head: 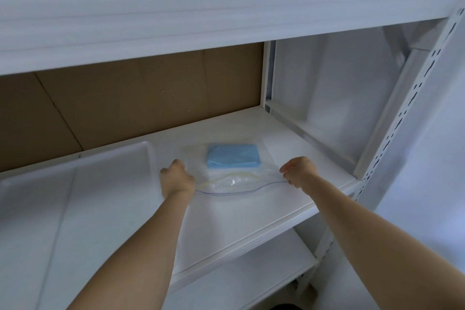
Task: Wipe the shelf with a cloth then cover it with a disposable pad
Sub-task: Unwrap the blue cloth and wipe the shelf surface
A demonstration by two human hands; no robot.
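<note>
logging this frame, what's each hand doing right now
Left hand: closed, pinching the left end of the clear zip bag at its mouth.
Right hand: closed, pinching the bag's right end.

Folded pad [231, 155] apparently inside bag [241, 184] on shelf [251, 211], right of tray [75, 173].

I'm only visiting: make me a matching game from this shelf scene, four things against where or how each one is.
Things:
1. folded light-blue pad
2. clear plastic zip bag
3. translucent white plastic tray
4. brown cardboard back panel

States:
A. upright behind the white shelf
B. on the shelf's left part
C. inside the bag
D. gripped at its open mouth by left hand and right hand

Pairs: 1-C, 2-D, 3-B, 4-A
</note>
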